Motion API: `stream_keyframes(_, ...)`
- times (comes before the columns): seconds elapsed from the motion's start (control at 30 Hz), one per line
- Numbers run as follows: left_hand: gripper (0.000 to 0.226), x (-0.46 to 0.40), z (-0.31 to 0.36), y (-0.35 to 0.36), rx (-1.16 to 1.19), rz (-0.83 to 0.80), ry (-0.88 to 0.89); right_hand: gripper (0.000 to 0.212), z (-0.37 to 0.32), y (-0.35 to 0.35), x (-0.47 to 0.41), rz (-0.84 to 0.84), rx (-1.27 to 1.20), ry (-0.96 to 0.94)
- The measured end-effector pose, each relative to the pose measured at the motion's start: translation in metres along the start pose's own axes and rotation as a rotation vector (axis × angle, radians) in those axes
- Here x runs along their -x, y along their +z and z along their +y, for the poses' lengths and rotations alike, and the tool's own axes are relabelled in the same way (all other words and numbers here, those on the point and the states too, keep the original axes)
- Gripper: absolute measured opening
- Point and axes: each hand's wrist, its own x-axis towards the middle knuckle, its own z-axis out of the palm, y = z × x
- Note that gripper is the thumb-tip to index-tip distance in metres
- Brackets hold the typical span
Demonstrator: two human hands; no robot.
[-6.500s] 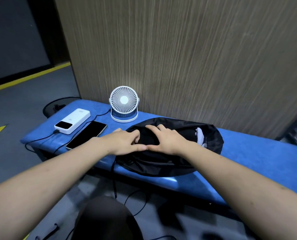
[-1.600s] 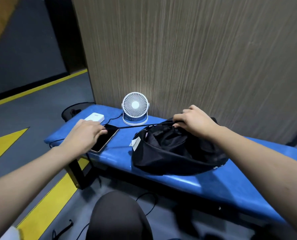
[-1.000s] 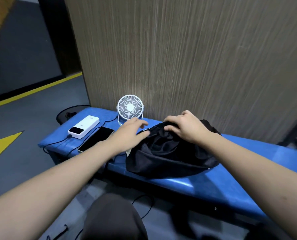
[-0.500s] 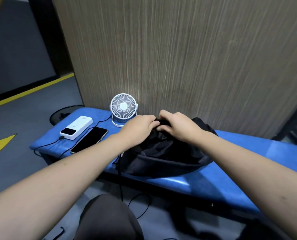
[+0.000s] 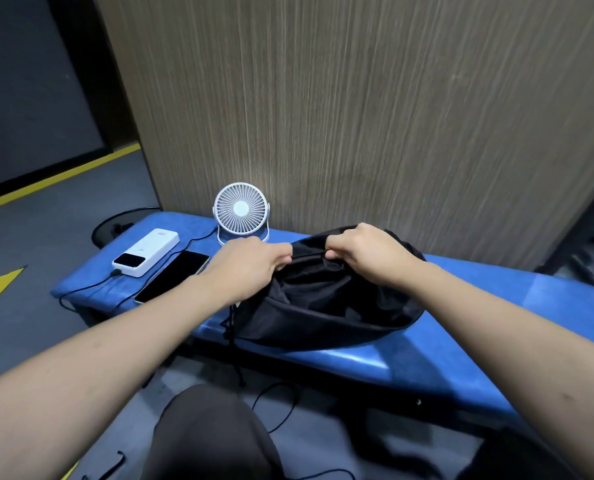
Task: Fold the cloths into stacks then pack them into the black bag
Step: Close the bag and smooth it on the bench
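The black bag [image 5: 323, 317] lies on the blue padded bench [image 5: 496, 341], bulging and with its mouth turned toward the wall. My left hand [image 5: 250, 265] grips the left side of the bag's top edge with curled fingers. My right hand [image 5: 364, 254] grips the same edge a little to the right. A thin black drawstring runs taut between the two hands. Dark fabric fills the inside of the bag; no separate cloths can be told apart.
A small white fan [image 5: 241, 211] stands against the wood-grain wall behind my left hand. A white power bank [image 5: 146, 252] and a dark phone [image 5: 174, 280] lie at the bench's left end, with black cables. My dark-clad knee [image 5: 212, 434] is below the bench.
My left hand left the phone, came across to the bag's top edge and took hold. Both hands have since moved slightly apart, stretching the drawstring between them.
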Motion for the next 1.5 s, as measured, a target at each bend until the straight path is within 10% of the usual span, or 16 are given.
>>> stream_keyframes(0.73, 0.024, 0.014, -0.018, 0.02, 0.345, 0.012, -0.195, 0.048, 0.05, 0.011, 0.05, 0.2, 0.007, 0.175)
stream_keyframes(1.0, 0.124, 0.011, -0.013, 0.063, 0.774, -0.3, -0.321, 0.122, 0.059, 0.029, 0.069, -0.118, -0.582, 0.584)
stream_keyframes(1.5, 0.111, -0.018, -0.006, 0.103, 0.569, -0.37, -0.346, 0.116, 0.065, 0.071, 0.064, -0.327, -0.419, 0.566)
